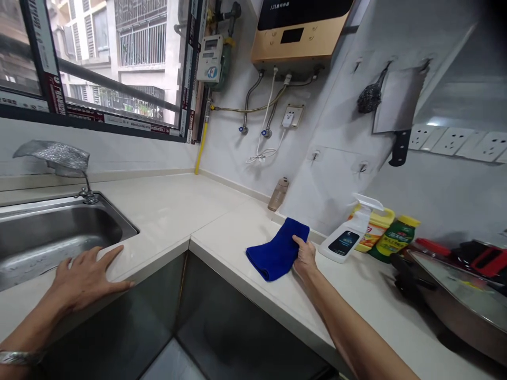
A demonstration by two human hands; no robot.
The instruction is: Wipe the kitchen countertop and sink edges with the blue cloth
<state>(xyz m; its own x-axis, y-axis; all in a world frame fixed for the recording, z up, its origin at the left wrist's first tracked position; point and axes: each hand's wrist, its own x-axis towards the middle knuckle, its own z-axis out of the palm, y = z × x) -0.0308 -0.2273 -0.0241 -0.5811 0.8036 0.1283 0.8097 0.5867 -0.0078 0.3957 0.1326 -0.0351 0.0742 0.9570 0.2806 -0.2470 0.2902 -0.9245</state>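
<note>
A folded blue cloth (275,252) is in the grip of my right hand (306,254), its thumb on top and the other fingers out of sight behind the fabric. The cloth is at the white countertop (233,232); whether all of it rests there I cannot tell. To the right of that hand stands a white spray bottle (348,232). My left hand (85,278) lies with fingers spread on the counter's front edge, beside the steel sink (114,214). Nothing is held in it.
A brown bottle (278,194) stands against the wall. Right of the spray bottle are a yellow jug (374,229), a green bottle (395,237) and a large lidded pan (459,295). A cleaver (398,100) hangs above. The sink has a wrapped faucet (59,157).
</note>
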